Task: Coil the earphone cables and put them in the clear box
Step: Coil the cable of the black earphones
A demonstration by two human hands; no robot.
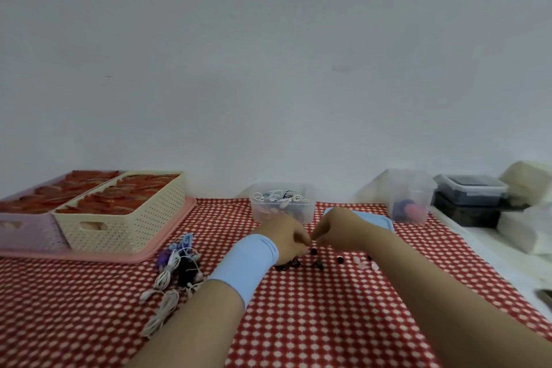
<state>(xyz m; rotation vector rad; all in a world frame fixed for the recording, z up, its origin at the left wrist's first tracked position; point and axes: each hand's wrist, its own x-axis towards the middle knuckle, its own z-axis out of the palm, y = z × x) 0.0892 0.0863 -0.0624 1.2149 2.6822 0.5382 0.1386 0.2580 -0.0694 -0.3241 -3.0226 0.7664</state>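
Just so, your left hand and right hand met fingertip to fingertip, both curled tight and pinching the dark earphone cable. Its loose length trailed on the checked cloth just below your left grip. The clear box stood just beyond the pinch, coiled earphones inside. A pile of loose earphones lay well left of your left grip.

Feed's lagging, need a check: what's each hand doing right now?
Left hand: fingers curled, gripping the dark earphone cable.
Right hand: fingers curled, pinching what looks like the same cable.
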